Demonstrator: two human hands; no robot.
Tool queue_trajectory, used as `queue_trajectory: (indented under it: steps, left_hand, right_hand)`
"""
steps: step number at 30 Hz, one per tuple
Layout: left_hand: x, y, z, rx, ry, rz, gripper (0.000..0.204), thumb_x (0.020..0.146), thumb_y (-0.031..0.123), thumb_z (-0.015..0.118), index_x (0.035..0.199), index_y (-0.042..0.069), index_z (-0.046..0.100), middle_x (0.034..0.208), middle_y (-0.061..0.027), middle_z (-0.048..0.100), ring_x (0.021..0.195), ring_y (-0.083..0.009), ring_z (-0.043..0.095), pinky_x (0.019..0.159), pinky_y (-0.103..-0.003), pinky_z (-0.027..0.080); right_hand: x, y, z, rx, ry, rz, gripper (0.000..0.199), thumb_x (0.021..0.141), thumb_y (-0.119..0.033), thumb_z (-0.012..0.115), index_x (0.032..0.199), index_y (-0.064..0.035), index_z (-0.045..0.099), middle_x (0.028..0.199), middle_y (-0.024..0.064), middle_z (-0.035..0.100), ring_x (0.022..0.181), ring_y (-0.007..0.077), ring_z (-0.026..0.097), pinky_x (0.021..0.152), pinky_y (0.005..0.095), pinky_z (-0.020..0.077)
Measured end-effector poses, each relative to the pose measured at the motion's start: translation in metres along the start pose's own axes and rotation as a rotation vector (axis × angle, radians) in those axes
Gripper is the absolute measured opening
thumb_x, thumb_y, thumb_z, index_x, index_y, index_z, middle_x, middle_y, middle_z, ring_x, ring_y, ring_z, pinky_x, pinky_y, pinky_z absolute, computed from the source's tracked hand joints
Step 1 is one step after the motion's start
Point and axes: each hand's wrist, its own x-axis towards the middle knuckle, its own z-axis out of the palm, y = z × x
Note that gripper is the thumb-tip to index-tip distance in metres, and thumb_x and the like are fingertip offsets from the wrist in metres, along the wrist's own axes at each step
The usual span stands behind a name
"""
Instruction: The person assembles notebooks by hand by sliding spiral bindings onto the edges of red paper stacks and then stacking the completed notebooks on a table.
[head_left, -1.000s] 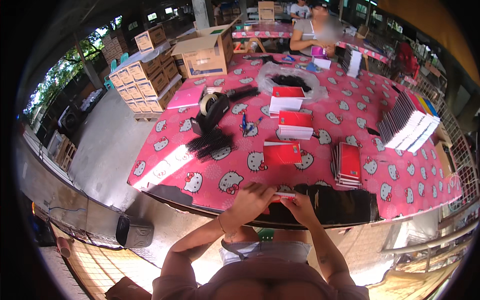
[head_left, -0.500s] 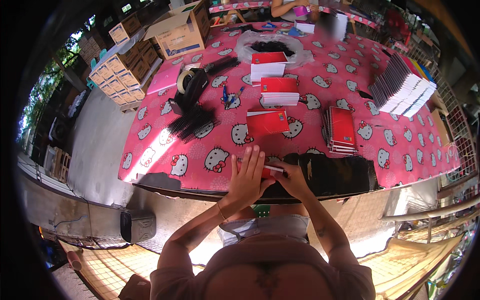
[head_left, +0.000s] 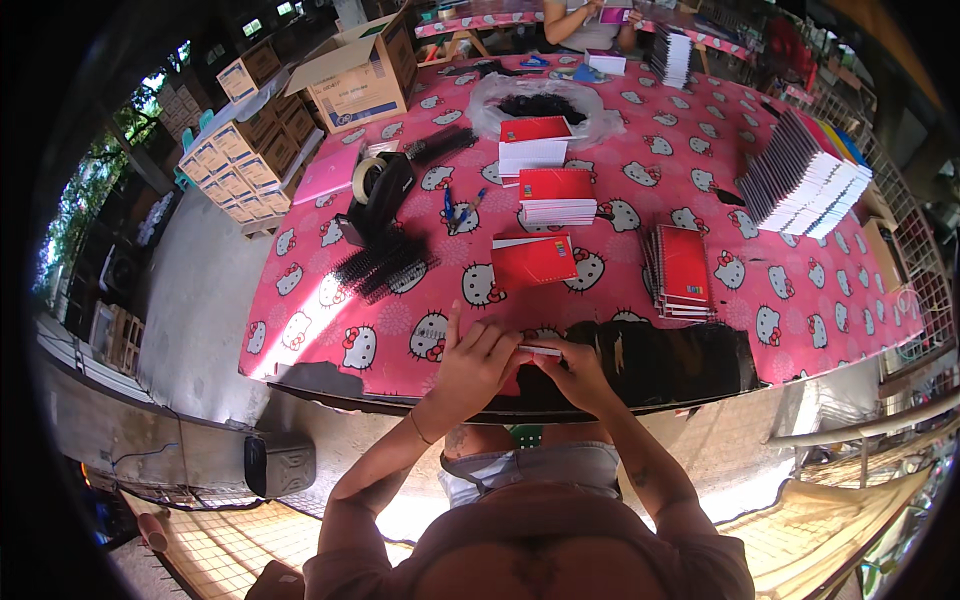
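Both my hands are at the table's near edge around a small notebook (head_left: 541, 350), seen nearly edge-on as a white strip with a little red. My right hand (head_left: 577, 377) grips its right side, thumb and fingers closed. At its left end is my left hand (head_left: 476, 368), most fingers bent in toward the notebook and the index finger raised. Thin dark loops like a binding coil (head_left: 430, 331) show beside that finger. Just beyond lies a red notebook (head_left: 534, 262) over another. Two stacks of red notebooks (head_left: 556, 184) (head_left: 535, 130) stand farther back.
To the right are a spiral red notebook pile (head_left: 684, 265) and a tall notebook stack (head_left: 806, 180). Black coils (head_left: 385, 265), a tape dispenser (head_left: 380, 190) and blue-handled pliers (head_left: 463, 210) lie left. A plastic bag (head_left: 600, 118) of black coils and a carton (head_left: 355, 85) sit behind; another person (head_left: 590, 30) works beyond.
My left hand, flat with fingers outstretched over the notebook before, has curled in and drawn slightly left and nearer. The notebook now shows more edge-on. My right hand keeps its grip.
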Motion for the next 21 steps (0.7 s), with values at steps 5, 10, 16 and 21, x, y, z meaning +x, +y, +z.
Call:
queue_trajectory:
  steps: [5, 10, 16, 21]
  left_hand:
    - [-0.034, 0.018, 0.034, 0.113, -0.098, -0.086, 0.077, 0.093, 0.056, 0.052, 0.144, -0.001, 0.042, 0.155, -0.0199, 0.034, 0.146, -0.0349, 0.03, 0.112, -0.067, 0.016]
    - [-0.027, 0.011, 0.033, 0.19, -0.031, -0.101, 0.085, 0.091, 0.059, 0.052, 0.147, -0.003, 0.037, 0.155, -0.0231, 0.033, 0.147, -0.0362, 0.028, 0.113, -0.066, 0.016]
    - [-0.055, 0.023, 0.05, 0.058, -0.056, -0.028, 0.091, 0.09, 0.06, 0.054, 0.147, -0.008, 0.033, 0.154, -0.0286, 0.03, 0.146, -0.0423, 0.026, 0.113, -0.068, 0.013]
    - [-0.027, 0.011, 0.042, 0.101, -0.14, 0.004, 0.096, 0.089, 0.062, 0.053, 0.146, -0.011, 0.031, 0.153, -0.0334, 0.027, 0.146, -0.0466, 0.024, 0.113, -0.069, 0.01]
  right_hand:
    - [0.004, 0.014, 0.008, 0.011, 0.041, -0.023, 0.032, 0.091, -0.009, 0.067, 0.123, -0.0031, 0.064, 0.099, 0.0156, 0.073, 0.083, 0.0207, 0.071, 0.075, 0.0314, 0.0535]
    - [-0.002, 0.022, 0.01, -0.025, -0.052, 0.054, 0.034, 0.091, -0.012, 0.068, 0.125, -0.0042, 0.064, 0.096, 0.017, 0.073, 0.08, 0.0204, 0.07, 0.072, 0.0322, 0.0524]
    - [-0.001, 0.014, 0.009, -0.054, 0.003, -0.067, 0.037, 0.089, -0.014, 0.07, 0.125, -0.004, 0.065, 0.092, 0.0194, 0.071, 0.068, 0.0183, 0.064, 0.064, 0.0316, 0.0498]
    - [0.0, 0.023, 0.007, -0.058, -0.013, -0.016, 0.037, 0.09, -0.013, 0.07, 0.125, -0.0035, 0.064, 0.089, 0.0198, 0.071, 0.062, 0.0208, 0.059, 0.061, 0.0321, 0.0489]
